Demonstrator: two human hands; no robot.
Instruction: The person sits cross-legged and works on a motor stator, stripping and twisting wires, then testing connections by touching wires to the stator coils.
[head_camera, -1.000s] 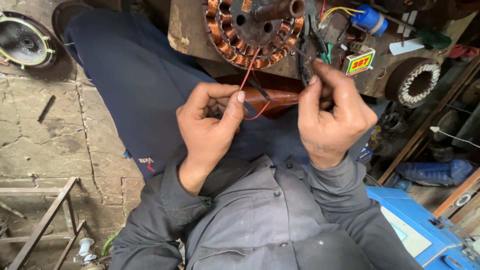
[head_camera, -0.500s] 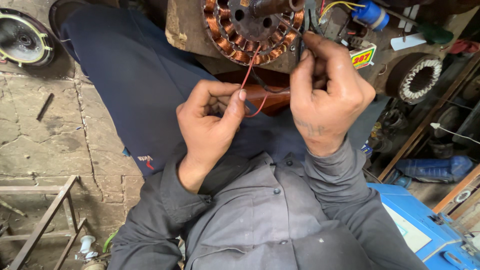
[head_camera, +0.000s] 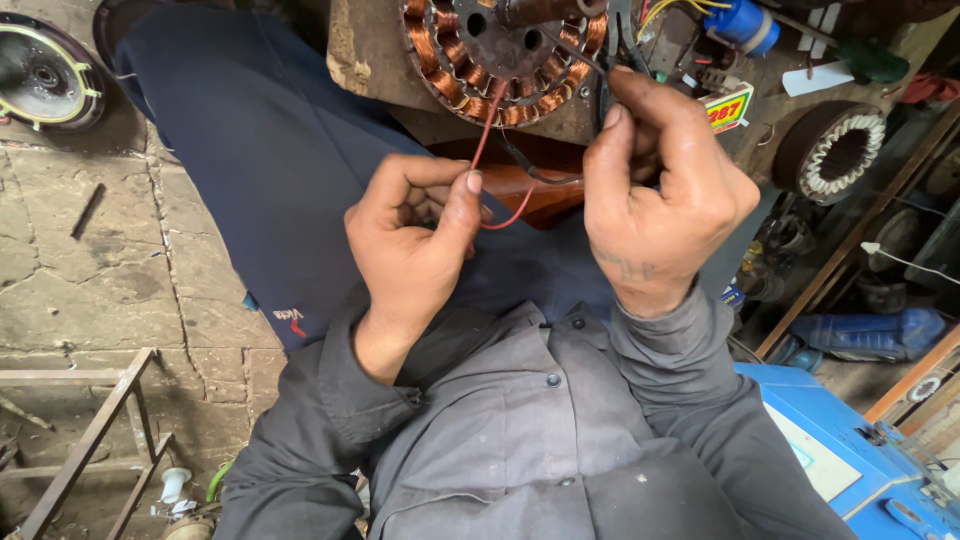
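A round motor stator (head_camera: 500, 55) with copper windings sits at the top centre on a wooden block (head_camera: 375, 55). A red wire (head_camera: 488, 140) runs down from the windings and loops between my hands. My left hand (head_camera: 415, 240) pinches this red wire between thumb and forefinger. My right hand (head_camera: 655, 190) is raised near the stator's right edge and grips a dark plier-like tool (head_camera: 612, 60), with a black wire (head_camera: 535, 172) curving below it. Under both hands lie my dark blue trouser leg (head_camera: 270, 150) and grey jacket (head_camera: 520, 430).
A wheel-like motor cover (head_camera: 45, 70) lies on the stone floor at top left. A metal frame (head_camera: 70, 440) stands at bottom left. A second wound stator (head_camera: 835, 150), a blue plug (head_camera: 745, 22) and a blue box (head_camera: 850, 460) crowd the right side.
My right hand has risen from beside the left hand toward the stator, taking the tool with it. My left hand keeps its pinch on the red wire and barely moves.
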